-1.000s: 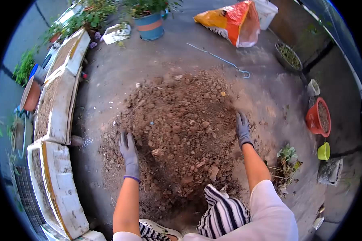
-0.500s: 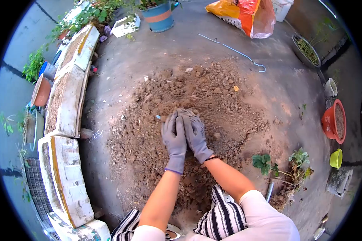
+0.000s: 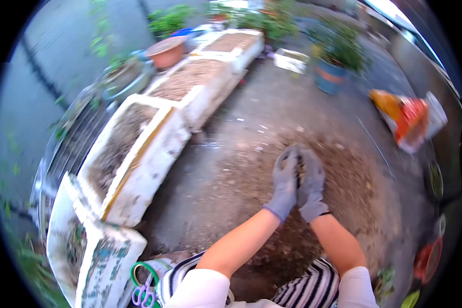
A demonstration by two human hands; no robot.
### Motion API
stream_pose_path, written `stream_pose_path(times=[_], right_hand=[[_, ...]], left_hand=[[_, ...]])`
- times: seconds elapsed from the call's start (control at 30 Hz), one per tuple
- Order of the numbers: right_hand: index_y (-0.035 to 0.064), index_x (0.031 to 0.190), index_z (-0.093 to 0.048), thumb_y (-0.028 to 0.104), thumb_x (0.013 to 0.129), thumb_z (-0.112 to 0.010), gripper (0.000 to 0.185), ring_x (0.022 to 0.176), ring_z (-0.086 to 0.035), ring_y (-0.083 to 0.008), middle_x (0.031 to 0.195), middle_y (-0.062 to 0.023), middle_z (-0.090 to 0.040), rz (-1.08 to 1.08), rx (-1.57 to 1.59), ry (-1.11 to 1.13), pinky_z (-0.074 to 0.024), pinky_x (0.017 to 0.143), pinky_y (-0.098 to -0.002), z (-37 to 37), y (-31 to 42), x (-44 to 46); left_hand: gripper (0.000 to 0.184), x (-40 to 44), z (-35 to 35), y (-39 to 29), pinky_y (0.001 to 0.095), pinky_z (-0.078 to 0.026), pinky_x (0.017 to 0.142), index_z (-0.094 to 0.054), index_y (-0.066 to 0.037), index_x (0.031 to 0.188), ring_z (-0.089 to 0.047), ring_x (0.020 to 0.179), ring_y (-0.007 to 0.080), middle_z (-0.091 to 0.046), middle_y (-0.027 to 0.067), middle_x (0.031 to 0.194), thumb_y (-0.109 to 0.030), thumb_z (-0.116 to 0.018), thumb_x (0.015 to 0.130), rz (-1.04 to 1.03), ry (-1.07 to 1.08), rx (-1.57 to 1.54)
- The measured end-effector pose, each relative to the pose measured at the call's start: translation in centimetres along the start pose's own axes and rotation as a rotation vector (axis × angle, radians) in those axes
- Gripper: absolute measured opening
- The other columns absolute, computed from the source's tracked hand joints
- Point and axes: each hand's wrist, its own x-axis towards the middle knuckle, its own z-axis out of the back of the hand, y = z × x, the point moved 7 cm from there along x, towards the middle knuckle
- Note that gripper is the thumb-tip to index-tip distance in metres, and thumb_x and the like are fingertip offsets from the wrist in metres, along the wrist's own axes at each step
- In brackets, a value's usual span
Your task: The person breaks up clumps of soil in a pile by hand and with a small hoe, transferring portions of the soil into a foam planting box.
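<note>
Smooth grey floor (image 3: 303,105). Your grey-gloved left hand (image 3: 285,174) and grey-gloved right hand (image 3: 311,178) are cupped together, apparently around crumbly brown soil (image 3: 301,167), over a loose brown soil heap (image 3: 346,177); should they part, soil could spill between them.

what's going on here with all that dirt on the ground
Someone wearing gray gloves has the left hand and right hand cupped together over a spread of loose soil on the ground. There seems to be a little soil between the hands, but the picture is too blurry to be sure. White boxes, some with soil inside, line the left side, and an orange bag lies at upper right.
</note>
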Motion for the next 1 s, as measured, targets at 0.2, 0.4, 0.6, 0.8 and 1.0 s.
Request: stream_pose_path(times=[0.2, 0.4, 0.6, 0.8, 1.0], right_hand=[[0.0045, 0.125, -0.055, 0.009, 0.092, -0.053, 0.034, 0.110, -0.059, -0.0316, 0.119, -0.0161, -0.061, 0.614, -0.092, 0.202, -0.0484, 0.093, -0.0386, -21.9, 15.7, 5.5], [0.0013, 0.118, -0.062, 0.024, 0.100, -0.051, 0.031, 0.106, -0.060, -0.0177, 0.114, -0.0090, -0.065, 0.369, 0.592, 0.387, -0.0468, 0.092, -0.0299, -41.9, 23.1, 3.6], [-0.0006, 0.124, -0.058, 0.038, 0.100, -0.047, 0.047, 0.112, -0.056, -0.0252, 0.123, -0.0180, -0.061, -0.168, 0.397, 0.773, -0.0423, 0.096, -0.0324, -55.5, 16.2, -2.4], [0.0019, 0.137, -0.050, 0.050, 0.095, -0.051, 0.064, 0.129, -0.048, -0.0235, 0.138, -0.0150, -0.053, -0.200, -0.028, 1.023, -0.0337, 0.109, -0.0315, -45.1, 12.5, 0.2], [0.0044, 0.133, -0.055, 0.031, 0.101, -0.051, 0.042, 0.116, -0.054, -0.0158, 0.126, -0.0063, -0.060, -0.400, -0.190, 0.640, -0.0396, 0.103, -0.0305, -14.9, 1.5, 5.1]], left_hand=[[0.035, 4.3, 3.9, -28.3, 0.0281, -0.050, 0.088, -0.059, -0.002, 0.121, -0.061, 0.099, 0.0141, -0.063, 0.0067, 0.113, -0.024, -0.063, 0.094, -0.470, 0.052, -0.045], [0.030, 5.5, 15.1, -47.3, 0.0248, -0.050, 0.073, -0.063, -0.006, 0.114, -0.060, 0.082, 0.0106, -0.065, 0.0017, 0.096, -0.025, -0.066, 0.091, -0.681, -0.003, -0.065], [0.052, 5.8, 28.1, -51.6, 0.0324, -0.045, 0.092, -0.059, -0.005, 0.123, -0.058, 0.104, 0.0195, -0.063, 0.0098, 0.114, -0.048, -0.048, 0.096, -0.178, -0.210, 0.676], [0.069, 8.6, 31.8, -52.2, 0.0356, -0.036, 0.106, -0.048, -0.001, 0.138, -0.048, 0.128, 0.0294, -0.050, 0.0176, 0.140, -0.054, -0.049, 0.093, -0.033, -0.233, 1.388], [0.054, 8.6, 16.7, -42.3, 0.0340, -0.040, 0.101, -0.051, -0.005, 0.136, -0.051, 0.122, 0.0232, -0.054, 0.0112, 0.135, -0.041, -0.051, 0.096, -0.341, 0.167, 0.971]])
